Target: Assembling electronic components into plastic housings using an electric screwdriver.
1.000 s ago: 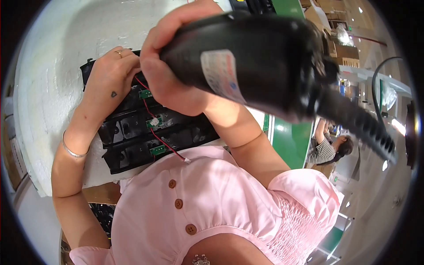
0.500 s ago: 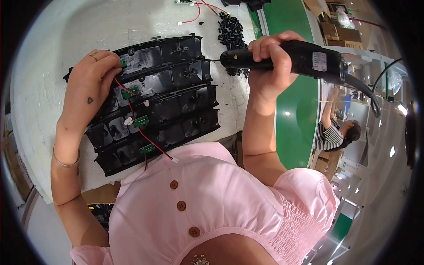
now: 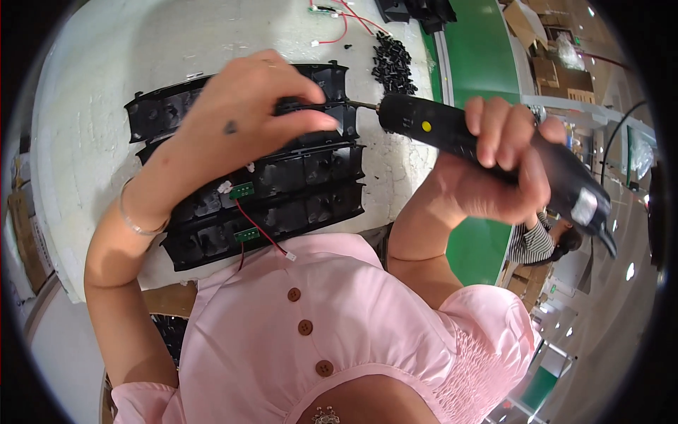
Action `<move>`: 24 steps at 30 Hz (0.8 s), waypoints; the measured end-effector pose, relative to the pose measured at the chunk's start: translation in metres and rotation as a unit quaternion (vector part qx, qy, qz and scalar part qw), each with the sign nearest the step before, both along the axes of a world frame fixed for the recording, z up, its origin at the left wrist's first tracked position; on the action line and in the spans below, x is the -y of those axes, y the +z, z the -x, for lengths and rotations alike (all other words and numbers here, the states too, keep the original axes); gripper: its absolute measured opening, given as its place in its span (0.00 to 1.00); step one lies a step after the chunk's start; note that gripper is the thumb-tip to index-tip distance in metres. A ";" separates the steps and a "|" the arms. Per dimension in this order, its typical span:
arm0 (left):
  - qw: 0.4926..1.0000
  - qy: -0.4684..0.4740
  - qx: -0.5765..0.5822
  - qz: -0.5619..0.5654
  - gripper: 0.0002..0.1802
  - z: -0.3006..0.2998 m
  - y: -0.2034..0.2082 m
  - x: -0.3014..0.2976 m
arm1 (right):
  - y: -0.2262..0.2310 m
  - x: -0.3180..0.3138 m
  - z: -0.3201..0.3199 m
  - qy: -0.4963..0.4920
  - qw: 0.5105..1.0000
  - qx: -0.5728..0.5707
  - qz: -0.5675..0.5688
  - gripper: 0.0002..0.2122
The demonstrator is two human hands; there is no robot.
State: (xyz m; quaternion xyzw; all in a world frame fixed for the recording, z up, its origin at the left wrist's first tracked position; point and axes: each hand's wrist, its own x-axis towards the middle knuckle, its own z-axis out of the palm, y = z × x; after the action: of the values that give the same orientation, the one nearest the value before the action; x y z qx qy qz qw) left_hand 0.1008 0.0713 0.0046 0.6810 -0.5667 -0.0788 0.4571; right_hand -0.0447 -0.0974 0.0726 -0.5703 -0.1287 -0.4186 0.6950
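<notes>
My right hand point(image 3: 501, 166) grips a black electric screwdriver point(image 3: 452, 131) with a yellow dot, held level with its bit pointing left. My left hand point(image 3: 251, 116) is raised over the black plastic panels point(image 3: 282, 184), and its fingertips meet the bit's tip; whether they pinch a screw there I cannot tell. The panels lie in a row on the white table point(image 3: 92, 127). Two of them carry small green circuit boards point(image 3: 242, 191) with red wires point(image 3: 263, 233).
A pile of black screws point(image 3: 393, 62) lies at the table's far right edge. Another green board with red wires point(image 3: 339, 18) sits at the far edge. A green conveyor belt point(image 3: 477, 56) runs along the right, with another person point(image 3: 540, 237) beyond it.
My left hand has lifted off the panels and come up to the screwdriver's bit. My right hand has swung the screwdriver from close to the camera down and rightward, levelling it above the table.
</notes>
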 end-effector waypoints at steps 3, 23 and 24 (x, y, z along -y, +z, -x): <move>0.998 0.002 -0.053 -0.019 0.10 0.006 0.001 0.007 | 0.013 -0.015 0.000 0.053 0.998 -0.017 0.031 0.15; 0.993 0.036 0.089 0.068 0.06 0.008 -0.004 -0.009 | 0.029 -0.033 -0.008 0.128 0.988 -0.055 0.070 0.13; 0.993 0.040 0.088 0.068 0.06 0.008 -0.004 -0.011 | 0.030 -0.035 -0.010 0.137 0.984 -0.058 0.097 0.14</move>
State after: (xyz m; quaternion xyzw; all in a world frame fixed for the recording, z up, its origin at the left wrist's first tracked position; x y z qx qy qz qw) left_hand 0.0931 0.0826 0.0009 0.6749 -0.5810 0.0381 0.4532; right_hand -0.0343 -0.0626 0.1022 -0.6354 -0.2048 -0.2714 0.6933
